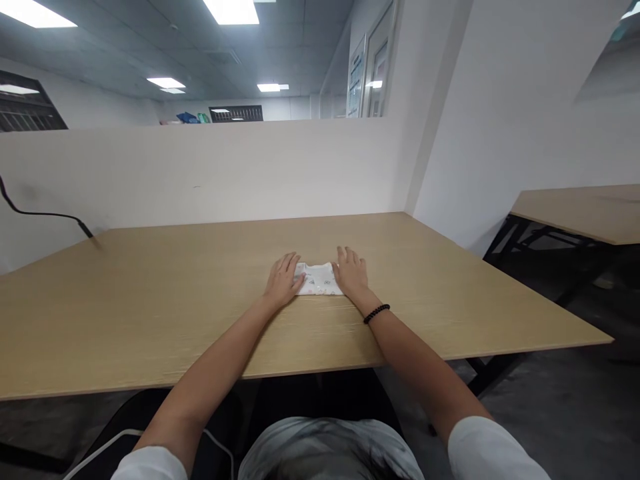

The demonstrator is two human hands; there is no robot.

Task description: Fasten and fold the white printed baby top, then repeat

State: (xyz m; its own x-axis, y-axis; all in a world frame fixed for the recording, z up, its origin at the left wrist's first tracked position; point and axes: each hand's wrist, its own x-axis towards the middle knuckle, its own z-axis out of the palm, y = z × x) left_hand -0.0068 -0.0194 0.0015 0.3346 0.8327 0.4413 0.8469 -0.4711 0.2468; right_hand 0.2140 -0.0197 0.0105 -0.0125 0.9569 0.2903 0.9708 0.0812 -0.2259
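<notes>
A small white folded cloth with a faint printed pattern lies flat on the wooden table, with a shallow dip along its far edge. My left hand rests on the cloth's left end, fingers stretched forward and the thumb lying over it. On the opposite end lies my right hand, its fingers spread and its thumb along the cloth's edge. Both palms face down, and neither hand grips the cloth. A black beaded bracelet circles my right wrist.
A low white partition stands along the table's far side. At the left, a black cable comes down to the tabletop. Another wooden table stands to the right. A white cord runs below the table's front edge.
</notes>
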